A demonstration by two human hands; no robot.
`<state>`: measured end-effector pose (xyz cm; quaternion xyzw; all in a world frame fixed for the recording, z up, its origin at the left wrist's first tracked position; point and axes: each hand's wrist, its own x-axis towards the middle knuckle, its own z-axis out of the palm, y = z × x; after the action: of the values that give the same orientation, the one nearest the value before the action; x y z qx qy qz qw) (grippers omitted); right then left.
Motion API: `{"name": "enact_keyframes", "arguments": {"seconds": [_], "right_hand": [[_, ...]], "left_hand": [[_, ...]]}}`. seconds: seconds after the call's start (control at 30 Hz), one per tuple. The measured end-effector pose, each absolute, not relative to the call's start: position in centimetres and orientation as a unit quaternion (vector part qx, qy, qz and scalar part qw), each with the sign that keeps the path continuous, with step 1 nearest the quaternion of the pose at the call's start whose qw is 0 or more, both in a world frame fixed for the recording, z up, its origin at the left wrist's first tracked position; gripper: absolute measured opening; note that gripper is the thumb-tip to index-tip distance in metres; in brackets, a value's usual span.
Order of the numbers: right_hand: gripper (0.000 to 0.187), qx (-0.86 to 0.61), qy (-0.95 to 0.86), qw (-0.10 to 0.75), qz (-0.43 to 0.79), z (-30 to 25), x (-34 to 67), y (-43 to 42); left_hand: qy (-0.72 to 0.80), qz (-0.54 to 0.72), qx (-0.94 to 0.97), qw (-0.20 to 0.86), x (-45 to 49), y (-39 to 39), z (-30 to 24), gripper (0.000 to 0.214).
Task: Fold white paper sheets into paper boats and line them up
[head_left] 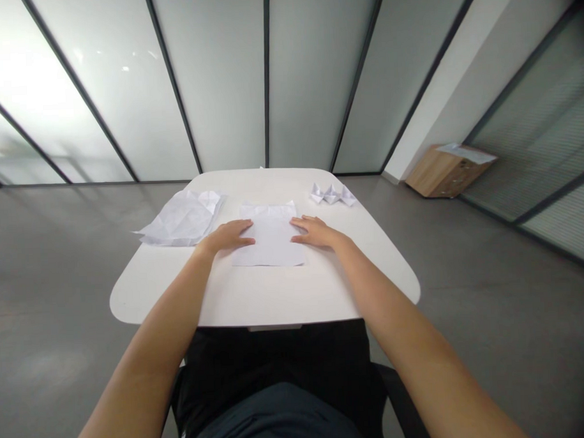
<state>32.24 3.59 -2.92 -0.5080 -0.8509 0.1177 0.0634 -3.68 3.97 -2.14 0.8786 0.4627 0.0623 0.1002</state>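
Note:
A white sheet of paper (272,242) lies flat on the white table (275,296), its far edge slightly crumpled. My left hand (232,235) rests on the sheet's left edge with thumb and fingers spread apart. On the opposite edge, my right hand (315,232) lies with its fingers stretched out and its thumb apart. Neither hand grips the paper. Left of my left hand is a pile of creased white sheets (181,218), reaching over the table's edge. Several small folded paper pieces (331,194) stand in a row at the far right.
The table has rounded corners, and its near edge is just before my lap. A wooden cabinet (443,172) with papers on top stands on the grey floor at the right. Frosted glass panels (210,81) with dark frames rise behind the table.

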Motion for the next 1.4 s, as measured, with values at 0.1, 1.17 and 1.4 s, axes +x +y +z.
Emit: {"name": "enact_keyframes", "arguments": {"seconds": [0.1, 1.17, 1.4], "right_hand": [[0.075, -0.505, -0.851, 0.080, 0.120, -3.2, 32.4, 3.7], [0.058, -0.585, -0.774, 0.216, 0.108, -2.3, 29.9, 2.7], [0.069, -0.544, -0.766, 0.298, 0.171, -3.8, 30.2, 3.4]], "left_hand": [[0.460, 0.101, 0.880, 0.068, -4.2, 4.5, -2.5, 0.068], [0.584, 0.247, 0.765, 0.116, -1.7, 3.7, -3.0, 0.060], [0.585, 0.355, 0.707, 0.178, -1.3, 3.5, -2.6, 0.068]]}}
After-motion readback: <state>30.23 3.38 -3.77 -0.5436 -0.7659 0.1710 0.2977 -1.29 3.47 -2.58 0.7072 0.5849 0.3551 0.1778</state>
